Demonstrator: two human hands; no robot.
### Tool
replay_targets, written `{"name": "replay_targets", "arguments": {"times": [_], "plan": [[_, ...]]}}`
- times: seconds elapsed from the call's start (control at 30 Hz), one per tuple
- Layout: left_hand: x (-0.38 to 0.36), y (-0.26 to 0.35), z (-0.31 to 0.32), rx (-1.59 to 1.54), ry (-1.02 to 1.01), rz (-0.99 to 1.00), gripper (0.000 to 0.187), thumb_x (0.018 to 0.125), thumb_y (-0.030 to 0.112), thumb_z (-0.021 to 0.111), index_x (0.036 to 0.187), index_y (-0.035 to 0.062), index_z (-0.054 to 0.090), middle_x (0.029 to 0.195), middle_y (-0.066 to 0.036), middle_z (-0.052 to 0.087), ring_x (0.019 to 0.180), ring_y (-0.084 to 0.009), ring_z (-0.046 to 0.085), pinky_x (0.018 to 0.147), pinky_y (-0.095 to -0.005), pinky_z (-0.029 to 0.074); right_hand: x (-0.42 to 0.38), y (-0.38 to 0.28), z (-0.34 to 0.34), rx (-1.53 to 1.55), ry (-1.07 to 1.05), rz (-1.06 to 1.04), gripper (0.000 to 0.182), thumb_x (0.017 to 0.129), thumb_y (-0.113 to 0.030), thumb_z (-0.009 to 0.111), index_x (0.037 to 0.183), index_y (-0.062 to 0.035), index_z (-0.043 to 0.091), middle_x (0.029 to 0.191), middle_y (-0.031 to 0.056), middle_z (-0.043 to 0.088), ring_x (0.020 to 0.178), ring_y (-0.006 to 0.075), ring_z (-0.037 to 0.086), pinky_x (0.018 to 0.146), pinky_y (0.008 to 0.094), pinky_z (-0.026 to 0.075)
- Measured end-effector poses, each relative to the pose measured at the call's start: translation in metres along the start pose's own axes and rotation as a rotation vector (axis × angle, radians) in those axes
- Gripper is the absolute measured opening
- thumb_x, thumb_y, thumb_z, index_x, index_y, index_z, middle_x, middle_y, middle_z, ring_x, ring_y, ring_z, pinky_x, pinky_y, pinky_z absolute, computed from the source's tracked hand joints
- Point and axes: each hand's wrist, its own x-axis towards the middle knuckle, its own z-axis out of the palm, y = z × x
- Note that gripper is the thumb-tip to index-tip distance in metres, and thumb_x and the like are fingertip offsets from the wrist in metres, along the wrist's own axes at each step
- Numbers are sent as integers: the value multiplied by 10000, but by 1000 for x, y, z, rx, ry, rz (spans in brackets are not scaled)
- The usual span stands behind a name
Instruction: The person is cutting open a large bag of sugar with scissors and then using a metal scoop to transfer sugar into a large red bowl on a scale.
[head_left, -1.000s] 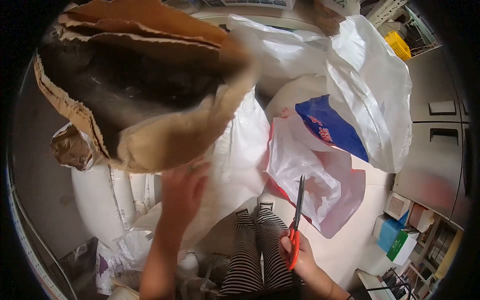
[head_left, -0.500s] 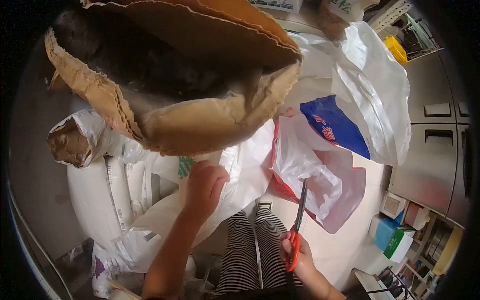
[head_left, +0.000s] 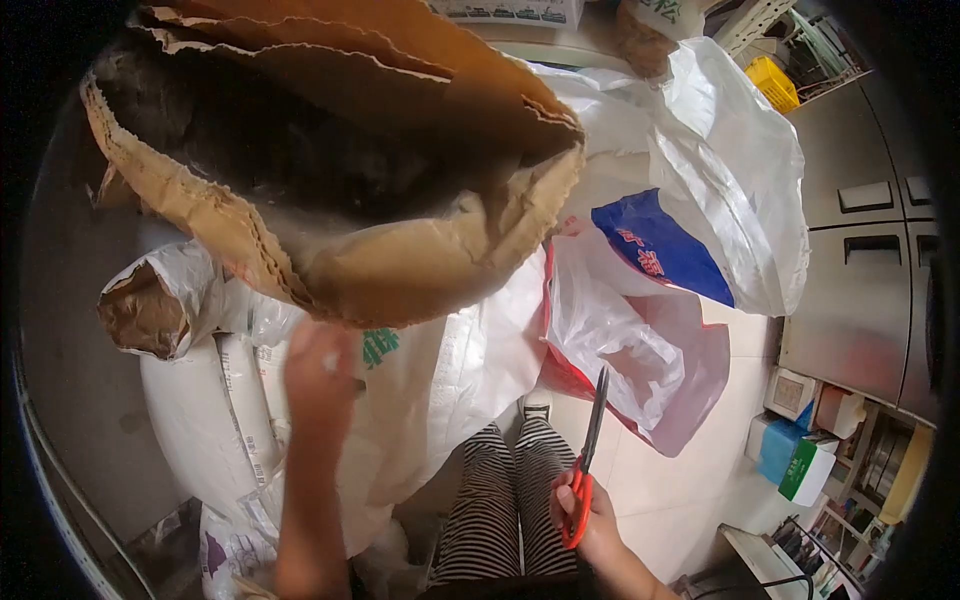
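Red-handled scissors are gripped in my right hand, their dark blades together and pointing up. Motion blurs my left hand, which is raised near the lower left rim of a large brown paper sack. That sack gapes wide, with ragged layered edges and a dark inside. Beneath it a white bag with green print hangs beside my left hand. Right of centre, above the scissor tips, lies an opened red-edged bag with a clear plastic liner.
White filled sacks stack at the left, under a rolled-open bag with a brown lining. A large white plastic bag spreads at the upper right. Metal cabinets and small boxes line the right side. Striped trouser legs show below.
My left hand has moved left, away from the white bag's middle, and is now blurred. The scissors stay in my right hand, and the view has shifted slightly.
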Motion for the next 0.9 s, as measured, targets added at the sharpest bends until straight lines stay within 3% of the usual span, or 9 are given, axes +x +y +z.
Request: {"name": "replay_targets", "arguments": {"times": [0.13,0.33,0.43,0.53,0.6,0.67,0.73,0.83,0.9], "plan": [[10,18,65,166,-122,400,203,740,90,716,942,94,700,1147,-92,603,1102,-291,534,961,-404,389,0,7,1,18,-8,-14,138,945,-166,551,924,-67,457,659,-7,453,532,93,436,481,232,368],[23,13,103,238,-154,411,143,685,88,714,794,69,623,1050,-74,590,1066,-304,514,942,-445,376,-2,7,-1,16,52,13,143,946,-180,544,928,-65,461,669,-5,460,547,96,446,491,233,374],[20,14,100,246,-153,570,164,683,54,691,792,46,568,986,-88,571,1028,-312,507,927,-472,366,-1,5,-5,24,63,8,142,948,-182,542,933,-65,464,672,-7,464,548,95,449,490,233,374],[21,4,98,204,13,506,157,705,23,663,803,28,540,979,-101,555,998,-303,505,894,-463,381,-1,4,-7,37,71,-6,145,947,-187,546,938,-65,469,667,-9,464,543,94,450,486,230,372],[27,-3,81,-262,59,119,133,732,18,650,807,18,540,1012,-103,546,1003,-291,500,864,-448,397,-2,4,-8,58,82,-7,148,945,-190,551,936,-64,473,659,-10,463,537,93,450,482,228,369],[26,4,71,-119,20,84,161,728,15,668,869,49,597,1036,-93,549,1040,-284,495,874,-409,411,-1,5,-8,92,93,-2,154,942,-193,557,929,-62,478,650,-11,461,530,91,450,476,227,366],[24,0,80,178,63,384,194,709,25,694,884,78,631,1041,-81,556,1058,-291,492,903,-412,403,0,7,-9,86,79,-8,145,942,-185,553,920,-60,482,642,-12,457,523,90,447,472,227,364],[17,15,85,159,-149,479,216,669,45,731,861,120,664,1054,-65,563,1082,-302,485,944,-430,379,0,10,-8,66,84,-5,133,943,-173,544,910,-59,485,637,-13,454,517,89,444,467,228,361],[17,18,92,182,-92,549,188,660,77,742,825,119,662,1061,-59,562,1088,-304,481,954,-454,364,-1,10,-8,50,83,-3,126,944,-167,539,907,-59,485,637,-12,453,516,88,443,466,228,361]]}}
